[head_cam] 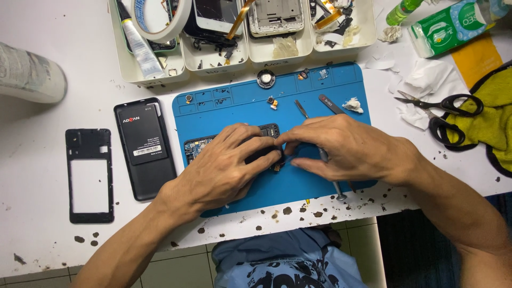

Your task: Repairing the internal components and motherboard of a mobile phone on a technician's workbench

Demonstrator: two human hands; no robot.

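Note:
A blue repair mat [314, 90] lies on the white table. On it rests an opened phone body [198, 146] with its circuit board showing. My left hand [226, 162] covers most of the phone and presses it down. My right hand [341, 149] meets it at the phone's right end, fingertips pinched on a small dark part there; what it pinches is hidden. A screwdriver [332, 173] lies under my right hand. Tweezers [302, 109] and a dark pry tool [330, 104] lie on the mat behind my hands.
Left of the mat lie a black back cover [144, 149] and a black phone frame [89, 175]. White trays [266, 50] with phone parts, a glue tube [140, 45] and a tape roll [160, 21] stand behind. Scissors [445, 109], tissues and a yellow cloth [493, 117] sit at right.

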